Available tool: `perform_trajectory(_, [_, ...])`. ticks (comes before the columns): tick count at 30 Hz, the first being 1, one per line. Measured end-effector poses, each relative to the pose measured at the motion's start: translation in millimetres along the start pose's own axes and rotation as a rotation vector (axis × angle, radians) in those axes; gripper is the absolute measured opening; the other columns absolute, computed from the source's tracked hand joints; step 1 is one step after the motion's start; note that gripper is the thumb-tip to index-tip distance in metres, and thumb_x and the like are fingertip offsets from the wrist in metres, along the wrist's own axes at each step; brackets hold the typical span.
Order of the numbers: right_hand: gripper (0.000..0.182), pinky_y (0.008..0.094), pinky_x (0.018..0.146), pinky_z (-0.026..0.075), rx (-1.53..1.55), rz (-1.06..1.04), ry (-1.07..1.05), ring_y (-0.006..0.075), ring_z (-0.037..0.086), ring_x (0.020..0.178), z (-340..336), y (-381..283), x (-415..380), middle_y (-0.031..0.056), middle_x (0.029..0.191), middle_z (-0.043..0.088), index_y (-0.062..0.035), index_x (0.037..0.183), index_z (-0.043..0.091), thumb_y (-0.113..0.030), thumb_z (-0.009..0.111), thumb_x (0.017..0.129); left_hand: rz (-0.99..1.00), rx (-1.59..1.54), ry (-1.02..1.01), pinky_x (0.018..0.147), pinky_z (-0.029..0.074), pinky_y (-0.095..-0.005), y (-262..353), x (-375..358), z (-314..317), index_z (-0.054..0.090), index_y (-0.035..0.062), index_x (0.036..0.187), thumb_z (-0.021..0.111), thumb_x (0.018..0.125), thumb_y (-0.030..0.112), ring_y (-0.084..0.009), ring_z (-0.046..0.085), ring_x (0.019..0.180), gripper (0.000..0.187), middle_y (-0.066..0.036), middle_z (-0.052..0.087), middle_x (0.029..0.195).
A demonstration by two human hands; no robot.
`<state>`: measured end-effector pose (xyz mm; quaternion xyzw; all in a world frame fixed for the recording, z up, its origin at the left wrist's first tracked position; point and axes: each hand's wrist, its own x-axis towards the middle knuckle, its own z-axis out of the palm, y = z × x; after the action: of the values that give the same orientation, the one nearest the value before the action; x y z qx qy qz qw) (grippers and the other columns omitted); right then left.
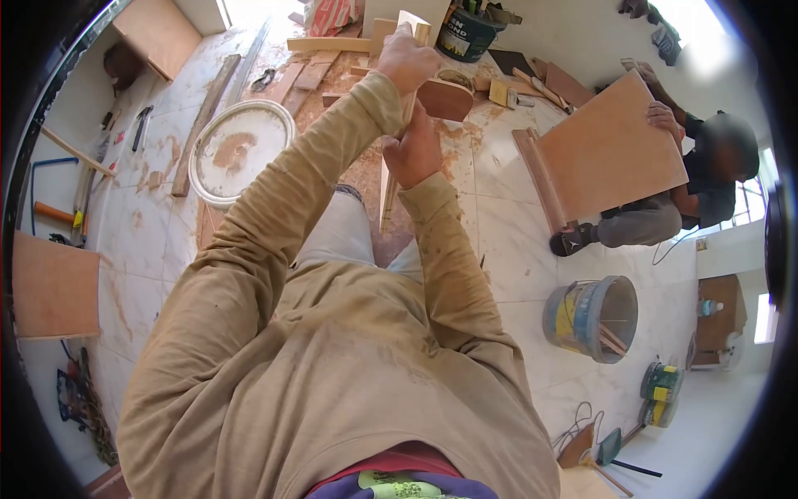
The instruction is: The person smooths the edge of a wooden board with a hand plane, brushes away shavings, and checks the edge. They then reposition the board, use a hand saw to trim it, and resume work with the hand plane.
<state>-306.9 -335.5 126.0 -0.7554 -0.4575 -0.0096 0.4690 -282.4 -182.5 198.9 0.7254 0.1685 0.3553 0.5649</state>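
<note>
My left hand (407, 60) is at the top middle, its fingers wrapped round the upper end of a long narrow wooden strip (387, 200). Lower on the same strip, my right hand (415, 151) is closed round it, and the lower end points down towards my legs. A reddish-brown board with a rounded end (449, 100) lies just right of the strip, between the two hands. Behind my left hand lies a pale wooden bar (328, 44). My hands and sleeves hide part of the strip.
A round white lid (241, 154) lies left on the dusty tiled floor. At right, a co-worker holds a large wooden panel (611, 154). A bucket (590, 318) with sticks stands below it. A dark tub (465, 35) and wood offcuts are at the back.
</note>
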Motion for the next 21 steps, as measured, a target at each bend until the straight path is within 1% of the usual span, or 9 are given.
perform_trajectory(4, [0.079, 0.0523, 0.097, 0.049, 0.000, 0.054, -0.023, 0.0495, 0.057, 0.116, -5, -11, 1, 0.0299, 0.126, 0.055, -0.0034, 0.149, 0.036, -0.009, 0.072, 0.079, -0.008, -0.012, -0.031, 0.104, 0.049, -0.0424, 8, -1, -6, 0.049, -0.0181, 0.131, 0.070, 0.075, 0.013, -0.0473, 0.061, 0.119, 0.067, -0.037, 0.059, 0.127])
perform_trajectory(6, [0.079, 0.0526, 0.097, 0.049, 0.015, 0.058, -0.039, 0.0496, 0.057, 0.116, -7, -15, 2, 0.0302, 0.126, 0.055, -0.0034, 0.149, 0.036, -0.010, 0.072, 0.079, -0.055, 0.031, -0.013, 0.103, 0.050, -0.0425, 8, 0, -6, 0.048, -0.0167, 0.134, 0.070, 0.075, 0.013, -0.0468, 0.061, 0.119, 0.070, -0.036, 0.059, 0.127])
perform_trajectory(9, [0.078, 0.0525, 0.096, 0.050, -0.004, 0.053, -0.036, 0.0493, 0.057, 0.115, -7, -17, 2, 0.0300, 0.126, 0.055, -0.0026, 0.149, 0.035, -0.010, 0.071, 0.080, -0.037, 0.057, 0.020, 0.103, 0.050, -0.0421, -3, 3, -6, 0.044, -0.0141, 0.140, 0.070, 0.075, 0.012, -0.0463, 0.060, 0.120, 0.075, -0.036, 0.059, 0.127])
perform_trajectory(11, [0.077, 0.0527, 0.095, 0.050, 0.007, 0.003, -0.006, 0.0488, 0.057, 0.115, 3, -6, 2, 0.0297, 0.125, 0.055, -0.0024, 0.149, 0.035, -0.011, 0.071, 0.081, -0.022, 0.006, 0.026, 0.102, 0.050, -0.0416, -4, 1, -10, 0.041, -0.0122, 0.144, 0.070, 0.075, 0.012, -0.0428, 0.060, 0.121, 0.079, -0.034, 0.060, 0.127])
perform_trajectory(12, [0.076, 0.0528, 0.095, 0.050, 0.010, -0.019, 0.013, 0.0486, 0.058, 0.115, 6, -2, 2, 0.0295, 0.125, 0.055, -0.0022, 0.149, 0.035, -0.011, 0.071, 0.082, -0.026, -0.050, 0.018, 0.102, 0.049, -0.0413, -4, -2, -13, 0.040, -0.0113, 0.146, 0.071, 0.075, 0.013, -0.0395, 0.060, 0.121, 0.081, -0.032, 0.060, 0.127])
perform_trajectory(14, [0.076, 0.0531, 0.095, 0.050, 0.006, 0.007, 0.010, 0.0484, 0.058, 0.114, 10, -3, 1, 0.0290, 0.124, 0.055, -0.0022, 0.149, 0.035, -0.012, 0.071, 0.082, -0.010, -0.134, 0.005, 0.093, 0.051, -0.0383, 13, -15, -15, 0.044, -0.0064, 0.138, 0.070, 0.079, 0.010, -0.0291, 0.061, 0.109, 0.067, -0.022, 0.062, 0.116])
perform_trajectory(16, [0.076, 0.0534, 0.094, 0.051, -0.010, 0.038, 0.011, 0.0482, 0.059, 0.114, 11, -7, 0, 0.0283, 0.123, 0.055, -0.0023, 0.149, 0.035, -0.013, 0.071, 0.082, 0.027, -0.186, -0.011, 0.074, 0.054, -0.0328, 36, -34, -16, 0.057, 0.0016, 0.119, 0.067, 0.086, 0.004, -0.0149, 0.063, 0.084, 0.034, -0.005, 0.064, 0.094])
perform_trajectory(19, [0.076, 0.0534, 0.094, 0.051, -0.033, 0.096, 0.008, 0.0476, 0.059, 0.114, 5, -22, -3, 0.0278, 0.124, 0.055, -0.0028, 0.149, 0.035, -0.014, 0.070, 0.083, -0.145, -0.507, -0.026, 0.081, 0.055, -0.0345, 67, -49, -22, 0.062, 0.0034, 0.123, 0.067, 0.093, 0.015, -0.0176, 0.066, 0.093, 0.032, -0.006, 0.068, 0.099])
perform_trajectory(21, [0.075, 0.0526, 0.095, 0.051, -0.032, 0.122, -0.001, 0.0469, 0.059, 0.114, -1, -31, -2, 0.0286, 0.128, 0.055, -0.0031, 0.150, 0.035, -0.013, 0.069, 0.084, -0.149, -0.552, -0.057, 0.085, 0.055, -0.0354, 55, -37, -29, 0.064, 0.0031, 0.124, 0.065, 0.097, 0.023, -0.0194, 0.067, 0.096, 0.034, -0.007, 0.071, 0.104])
